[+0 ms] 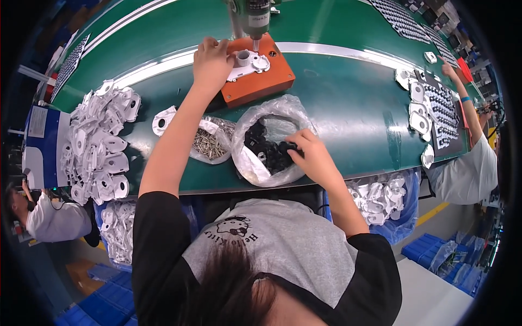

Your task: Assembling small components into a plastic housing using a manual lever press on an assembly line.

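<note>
On top of an orange block [239, 96] lies a white plastic part [251, 64] with a round collar. My left hand [212, 64] has its fingers bent over the left end of that part, and hides this end. Above the block, the tip of a screwdriving machine [256, 41] points down near the part's right side. My right hand [309, 152] reaches into a clear plastic bag [251, 173] of small black parts [263, 146]. Its thumb and fingers pinch a black plastic part [288, 146] at the bag's right side.
Left of the bag lies a bag of screws [209, 142] beside a single white part [162, 120]. White parts are heaped [98, 146] at the left. At right, a co-worker's hand [450, 70] is near a tray of black parts [443, 111]. A blue bin [405, 223] sits below the edge.
</note>
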`<state>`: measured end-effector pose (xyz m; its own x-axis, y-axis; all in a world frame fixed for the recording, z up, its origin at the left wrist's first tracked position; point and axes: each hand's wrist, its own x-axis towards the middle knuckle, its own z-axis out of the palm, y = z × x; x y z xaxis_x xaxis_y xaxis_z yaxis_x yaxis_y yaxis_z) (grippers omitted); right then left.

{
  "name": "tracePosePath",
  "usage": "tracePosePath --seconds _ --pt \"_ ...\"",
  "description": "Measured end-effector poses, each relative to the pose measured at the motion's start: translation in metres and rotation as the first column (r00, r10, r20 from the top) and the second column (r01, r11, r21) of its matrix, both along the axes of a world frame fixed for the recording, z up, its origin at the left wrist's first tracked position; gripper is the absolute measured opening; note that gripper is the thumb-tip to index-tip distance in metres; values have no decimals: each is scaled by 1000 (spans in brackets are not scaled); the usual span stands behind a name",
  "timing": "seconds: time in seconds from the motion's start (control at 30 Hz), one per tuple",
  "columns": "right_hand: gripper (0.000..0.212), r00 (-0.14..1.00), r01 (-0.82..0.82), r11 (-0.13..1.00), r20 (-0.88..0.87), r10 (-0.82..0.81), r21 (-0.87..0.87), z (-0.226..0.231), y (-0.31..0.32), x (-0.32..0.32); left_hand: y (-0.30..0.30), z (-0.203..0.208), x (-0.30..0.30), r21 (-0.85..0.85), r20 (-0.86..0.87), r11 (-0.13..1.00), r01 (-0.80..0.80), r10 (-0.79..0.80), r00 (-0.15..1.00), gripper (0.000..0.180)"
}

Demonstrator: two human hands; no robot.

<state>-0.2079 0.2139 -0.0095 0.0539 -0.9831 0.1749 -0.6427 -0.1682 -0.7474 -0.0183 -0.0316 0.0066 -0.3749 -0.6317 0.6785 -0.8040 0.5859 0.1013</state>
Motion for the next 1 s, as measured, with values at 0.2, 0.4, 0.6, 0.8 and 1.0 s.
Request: tracePosePath --seconds 0.2,0.4,0.6,0.8,1.0 --pt "17 999 -19 993 -41 24 113 -2 -3 -3 48 6 5 244 -48 955 167 -160 986 31" --pt "17 997 -33 971 72 17 235 10 -11 -4 58 -7 19 209 16 912 354 -365 931 54" --pt "20 997 -23 957 82 -1 288 9 -18 -7 55 -8 23 228 11 896 381 -394 919 60" --pt "20 971 -53 984 237 11 173 16 -27 -23 62 -9 20 230 -106 898 375 -360 927 63" --pt "18 896 94 991 426 -127 99 41 -78 -23 55 -9 26 292 -193 864 411 -367 910 62"
